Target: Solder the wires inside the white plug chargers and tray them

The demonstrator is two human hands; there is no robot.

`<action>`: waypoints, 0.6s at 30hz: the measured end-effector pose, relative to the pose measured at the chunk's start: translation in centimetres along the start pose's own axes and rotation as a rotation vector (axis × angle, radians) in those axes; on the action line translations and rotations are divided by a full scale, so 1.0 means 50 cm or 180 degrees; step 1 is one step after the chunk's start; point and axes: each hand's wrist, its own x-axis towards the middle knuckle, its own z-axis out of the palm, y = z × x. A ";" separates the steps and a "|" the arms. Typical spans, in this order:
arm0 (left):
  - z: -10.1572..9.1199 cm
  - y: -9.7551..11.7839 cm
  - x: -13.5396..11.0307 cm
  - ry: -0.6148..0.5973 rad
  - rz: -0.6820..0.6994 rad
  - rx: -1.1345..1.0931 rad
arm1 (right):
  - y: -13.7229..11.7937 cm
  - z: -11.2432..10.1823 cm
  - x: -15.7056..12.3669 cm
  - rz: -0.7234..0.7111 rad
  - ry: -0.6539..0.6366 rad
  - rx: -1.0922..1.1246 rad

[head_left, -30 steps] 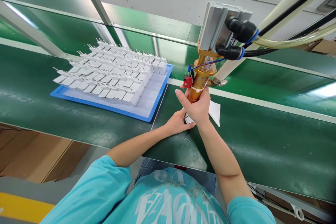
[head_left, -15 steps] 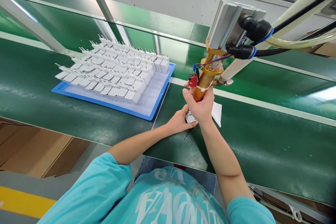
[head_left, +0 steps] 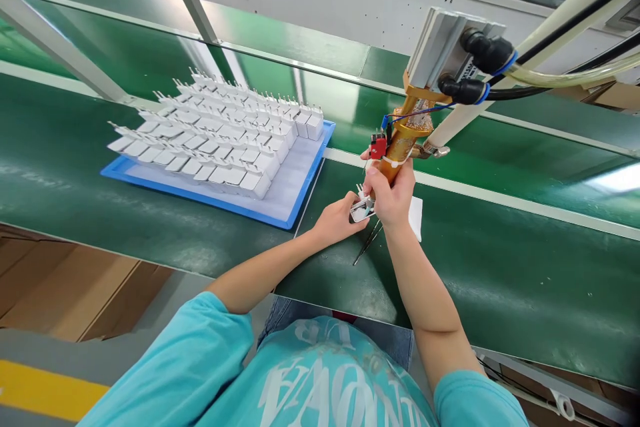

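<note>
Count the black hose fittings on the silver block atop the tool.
2: the upper fitting and the lower fitting, both plugged into the silver block above the gold tool gripped by the right hand. Others may hide behind the block.

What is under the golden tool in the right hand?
A small pronged plug, held by the left hand. The right hand hides the tip of the golden tool.

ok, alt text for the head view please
A person's right hand grips a gold tool fed by hoses, its tip at a small white plug adapter held in the left hand, above a green belt. To the left, a blue tray carries rows of white adapters; dark tweezers lie by the hands.
</note>
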 end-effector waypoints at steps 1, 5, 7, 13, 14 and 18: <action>-0.004 -0.001 0.002 0.0018 -0.0005 0.0055 | 0.002 -0.003 0.004 -0.0030 -0.0010 0.0080; -0.022 0.002 0.006 0.0076 0.0023 0.0080 | 0.006 -0.026 0.021 -0.0057 0.0010 0.0041; -0.031 0.010 0.004 0.0030 0.0045 -0.0102 | 0.011 -0.045 0.024 -0.0015 0.0191 -0.0266; -0.055 0.035 -0.009 -0.0239 0.0005 -0.0922 | 0.038 -0.134 0.017 -0.0305 0.0871 -0.2165; -0.057 0.037 -0.010 -0.0264 -0.0001 -0.0996 | 0.040 -0.150 0.014 -0.0394 0.0915 -0.2486; -0.061 0.040 -0.013 -0.0396 -0.0030 -0.1249 | 0.026 -0.209 -0.014 -0.0416 0.0734 -0.3118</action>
